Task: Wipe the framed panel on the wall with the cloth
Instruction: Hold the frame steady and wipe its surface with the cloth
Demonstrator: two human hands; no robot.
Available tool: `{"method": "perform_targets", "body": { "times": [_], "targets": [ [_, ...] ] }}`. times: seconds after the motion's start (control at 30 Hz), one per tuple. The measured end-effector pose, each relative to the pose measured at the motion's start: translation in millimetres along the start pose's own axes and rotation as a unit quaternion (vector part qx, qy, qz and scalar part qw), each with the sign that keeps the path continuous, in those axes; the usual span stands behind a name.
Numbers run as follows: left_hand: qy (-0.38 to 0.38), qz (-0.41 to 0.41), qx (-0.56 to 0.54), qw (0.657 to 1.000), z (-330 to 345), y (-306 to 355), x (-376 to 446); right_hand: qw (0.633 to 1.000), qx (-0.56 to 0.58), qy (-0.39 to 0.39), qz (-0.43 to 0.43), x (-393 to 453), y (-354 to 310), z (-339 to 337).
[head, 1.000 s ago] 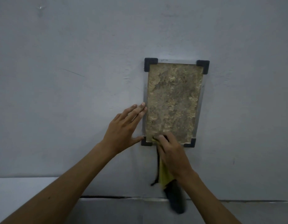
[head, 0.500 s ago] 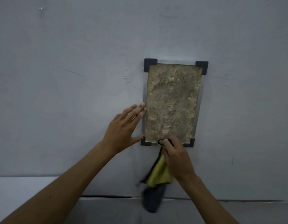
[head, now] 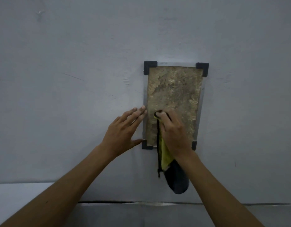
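A rectangular panel with a mottled brown, rough stone-like face, a thin metal frame and black corner caps (head: pixel 174 99) hangs on a plain grey painted wall (head: pixel 67 79), right of centre in the view. The left hand (head: pixel 125 130) lies flat on the wall just left of the panel, fingers stretched out and held close together, their tips touching the frame's left edge; the thumb is splayed away from them, its tip against the black cap at the lower left corner. The left forearm runs in from the lower left. The right hand (head: pixel 172 133) is pressed on the lower part of the panel's face, fingers curled and bunching a yellow-green and dark blue cloth with a black edge (head: pixel 166 156) against the surface. The rest of the cloth hangs down below the wrist, past the panel's lower edge. The right forearm comes up from the lower right.
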State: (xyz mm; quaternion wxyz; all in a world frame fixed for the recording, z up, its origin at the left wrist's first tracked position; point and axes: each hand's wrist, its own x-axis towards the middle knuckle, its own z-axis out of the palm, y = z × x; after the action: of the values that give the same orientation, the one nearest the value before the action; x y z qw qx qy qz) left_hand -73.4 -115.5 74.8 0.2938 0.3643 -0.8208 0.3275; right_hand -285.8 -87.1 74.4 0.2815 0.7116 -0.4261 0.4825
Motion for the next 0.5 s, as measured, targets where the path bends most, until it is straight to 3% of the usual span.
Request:
{"method": "perform_targets", "body": {
  "times": [0.3, 0.5],
  "targets": [
    [0.0, -0.003, 0.004, 1.0, -3.1, 3.7, -0.3, 0.995, -0.017, -0.098, 0.018, -84.7, 2.5, 16.0],
    [0.0, -0.012, -0.003, 1.0, -3.8, 6.7, -1.1, 0.987, -0.035, -0.157, -0.014, -87.6, -6.2, 11.2]
  ]
}}
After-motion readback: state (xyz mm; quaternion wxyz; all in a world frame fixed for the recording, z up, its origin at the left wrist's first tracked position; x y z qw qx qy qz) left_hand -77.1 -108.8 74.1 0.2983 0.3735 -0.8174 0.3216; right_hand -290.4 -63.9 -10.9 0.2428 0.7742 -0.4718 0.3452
